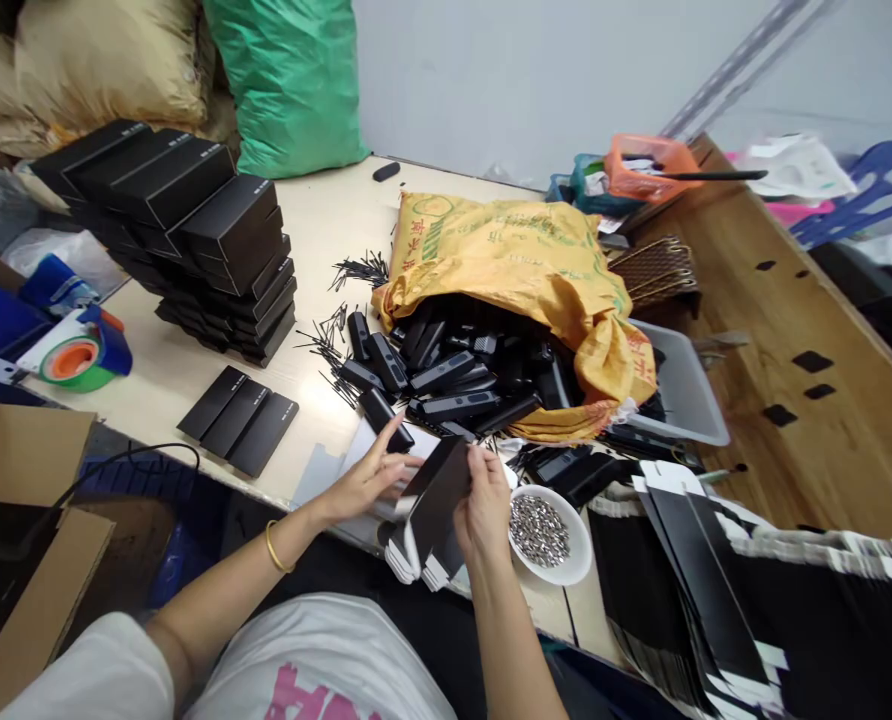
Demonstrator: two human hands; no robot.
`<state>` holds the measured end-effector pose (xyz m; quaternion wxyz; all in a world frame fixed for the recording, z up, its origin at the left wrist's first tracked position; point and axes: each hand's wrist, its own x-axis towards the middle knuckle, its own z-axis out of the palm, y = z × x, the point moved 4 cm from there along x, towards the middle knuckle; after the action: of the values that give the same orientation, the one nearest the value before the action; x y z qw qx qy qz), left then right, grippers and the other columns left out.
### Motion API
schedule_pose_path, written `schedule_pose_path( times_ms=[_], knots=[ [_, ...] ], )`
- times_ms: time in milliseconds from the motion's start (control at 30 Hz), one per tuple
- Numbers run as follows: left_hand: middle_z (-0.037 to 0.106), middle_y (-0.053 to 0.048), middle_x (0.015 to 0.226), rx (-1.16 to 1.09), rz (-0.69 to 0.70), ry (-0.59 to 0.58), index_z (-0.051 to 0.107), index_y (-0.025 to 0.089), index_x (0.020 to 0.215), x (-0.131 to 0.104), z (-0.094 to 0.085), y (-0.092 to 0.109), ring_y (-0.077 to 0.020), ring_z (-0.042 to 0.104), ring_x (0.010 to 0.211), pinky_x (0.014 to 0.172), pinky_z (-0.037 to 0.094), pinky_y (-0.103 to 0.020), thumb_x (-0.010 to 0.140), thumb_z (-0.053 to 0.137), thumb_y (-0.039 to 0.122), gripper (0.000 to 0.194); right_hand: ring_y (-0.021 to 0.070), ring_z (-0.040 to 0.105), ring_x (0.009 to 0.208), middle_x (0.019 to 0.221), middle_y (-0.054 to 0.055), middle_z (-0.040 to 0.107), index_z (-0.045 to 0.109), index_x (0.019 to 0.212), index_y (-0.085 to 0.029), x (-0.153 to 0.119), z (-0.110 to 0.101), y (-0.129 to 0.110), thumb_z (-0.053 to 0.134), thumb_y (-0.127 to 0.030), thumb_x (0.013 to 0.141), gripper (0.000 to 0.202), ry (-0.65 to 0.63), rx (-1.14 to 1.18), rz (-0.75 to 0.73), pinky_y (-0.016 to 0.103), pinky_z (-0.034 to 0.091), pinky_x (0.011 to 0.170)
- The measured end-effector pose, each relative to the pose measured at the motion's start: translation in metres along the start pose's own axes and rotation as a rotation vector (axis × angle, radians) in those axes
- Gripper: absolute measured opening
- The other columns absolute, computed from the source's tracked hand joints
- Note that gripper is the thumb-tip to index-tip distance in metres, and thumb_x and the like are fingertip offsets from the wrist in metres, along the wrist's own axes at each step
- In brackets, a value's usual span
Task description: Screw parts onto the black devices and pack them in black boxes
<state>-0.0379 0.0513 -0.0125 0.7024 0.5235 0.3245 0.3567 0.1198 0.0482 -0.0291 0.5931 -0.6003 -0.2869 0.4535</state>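
My right hand [485,505] grips a black cardboard box [440,490], partly folded, with its white-edged flaps hanging loose at the near end. Beside the box's left side is my left hand [377,478], its fingers spread and slightly blurred; whether they touch the cardboard I cannot tell. The index finger points up towards a black handheld device [377,408] at the edge of a heap of similar devices [446,375]. These spill from the mouth of a yellow woven sack [506,250]. Close to my right wrist stands a white bowl [577,560] of small metal parts [540,530].
Stacked black boxes [228,235] stand at the left, with three more boxes [243,420] in front. A tape dispenser [78,360] sits at the left edge. Flat box blanks [716,590] fill the right. Thin black strips [333,340] lie near the sack. A grey tub [697,400] stands behind.
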Motion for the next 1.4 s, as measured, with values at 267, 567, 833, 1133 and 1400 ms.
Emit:
schedule_pose_path(
  times_ms=[267, 567, 833, 1133, 1400],
  knots=[
    [0.062, -0.011, 0.106, 0.459, 0.244, 0.717, 0.053, 0.018, 0.112, -0.027, -0.067, 0.052, -0.0268, 0.057, 0.106, 0.096, 0.042, -0.04, 0.067, 0.072, 0.035, 0.052, 0.025, 0.054, 0.09, 0.095, 0.01, 0.061, 0.059, 0.093, -0.021, 0.003, 0.083, 0.002, 0.059, -0.037, 0.078, 0.021, -0.261, -0.632, -0.39, 0.041, 0.044, 0.082],
    [0.061, -0.009, 0.103, 1.15, -0.058, 0.499, 0.053, 0.022, 0.116, -0.019, -0.091, 0.036, -0.0273, 0.058, 0.099, 0.086, 0.044, -0.037, 0.07, 0.067, 0.036, 0.049, 0.0219, 0.059, 0.09, 0.101, 0.006, 0.063, 0.057, 0.1, -0.021, 0.046, 0.045, -0.041, 0.059, -0.038, 0.077, 0.029, -0.532, -0.456, -0.374, 0.037, 0.049, 0.076],
    [0.061, -0.009, 0.102, 1.208, -0.196, 0.537, 0.054, 0.022, 0.116, -0.029, -0.095, 0.043, -0.0281, 0.059, 0.096, 0.081, 0.045, -0.037, 0.073, 0.063, 0.039, 0.047, 0.0207, 0.057, 0.09, 0.099, 0.005, 0.061, 0.052, 0.095, -0.023, 0.044, 0.059, -0.089, 0.056, -0.037, 0.08, 0.021, -0.47, -0.463, -0.466, 0.035, 0.045, 0.08],
    [0.064, -0.005, 0.105, 0.838, -0.104, 0.541, 0.051, 0.021, 0.113, -0.044, -0.096, 0.021, -0.0226, 0.061, 0.096, 0.084, 0.048, -0.034, 0.067, 0.068, 0.031, 0.05, 0.0166, 0.057, 0.088, 0.096, 0.007, 0.061, 0.054, 0.1, -0.017, 0.021, 0.161, -0.039, 0.035, -0.025, 0.093, 0.022, -0.815, -1.027, -0.525, 0.028, 0.045, 0.079],
    [0.057, -0.01, 0.124, 0.72, -0.019, 0.682, 0.043, 0.019, 0.125, -0.057, -0.107, 0.005, -0.0244, 0.056, 0.112, 0.097, 0.043, -0.039, 0.07, 0.066, 0.031, 0.061, 0.0297, 0.054, 0.102, 0.097, 0.021, 0.064, 0.062, 0.086, -0.009, 0.056, 0.2, 0.019, 0.052, -0.007, 0.078, 0.014, -0.631, -1.359, -0.469, 0.034, 0.043, 0.081]
  ],
)
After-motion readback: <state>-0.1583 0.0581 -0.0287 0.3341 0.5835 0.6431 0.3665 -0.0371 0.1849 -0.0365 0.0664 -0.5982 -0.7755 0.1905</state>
